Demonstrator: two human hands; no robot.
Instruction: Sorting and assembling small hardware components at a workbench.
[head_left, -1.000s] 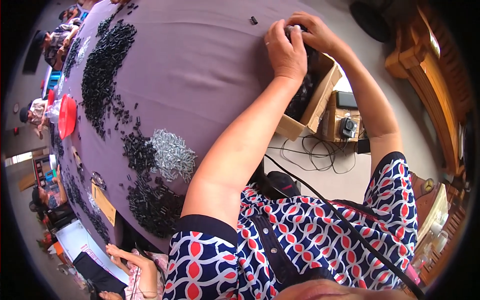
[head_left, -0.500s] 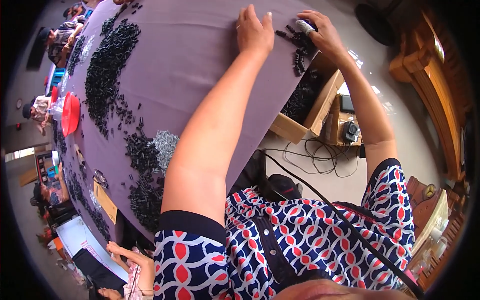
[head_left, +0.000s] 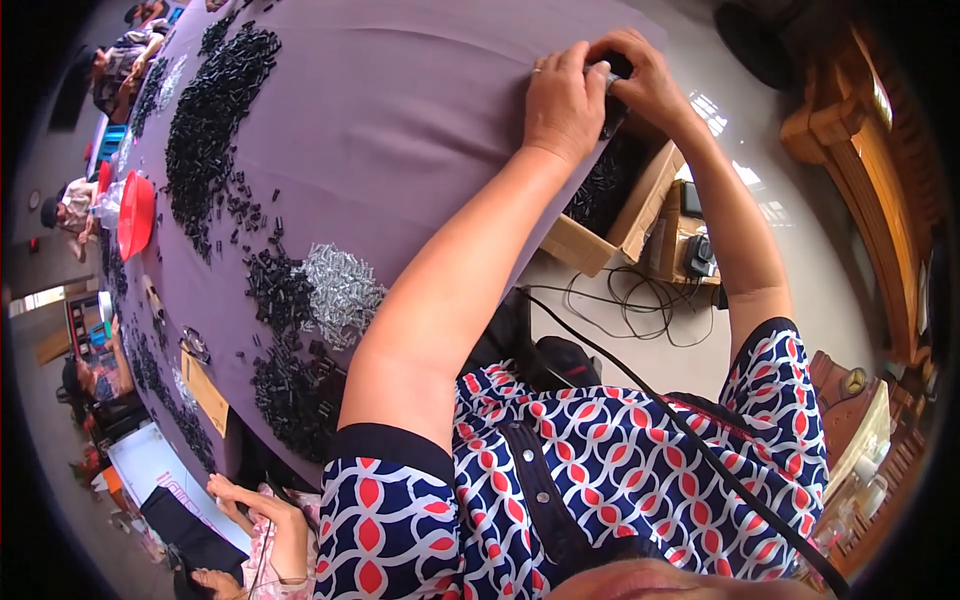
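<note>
Head view: left hand point(head_left: 563, 108) and right hand point(head_left: 650, 84) curl around black pieces point(head_left: 620, 66) at one o'clock; loosening could scatter them beyond the carton point(head_left: 646, 205).

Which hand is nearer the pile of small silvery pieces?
Left. The left hand is up and to the right of the silvery pile in the head view; the right hand is farther right, beyond the left one.

bench cover point(head_left: 430, 110): cloth, matt, creased
black pieces point(head_left: 212, 140): plastic by look, semi-gloss
silvery pieces point(head_left: 340, 290): shiny, metal or plastic unclear
open box point(head_left: 578, 247): cardboard, matt
basin point(head_left: 136, 215): smooth red plastic
floor point(head_left: 630, 365): smooth, glossy
furniture point(head_left: 868, 190): wood, glossy
</note>
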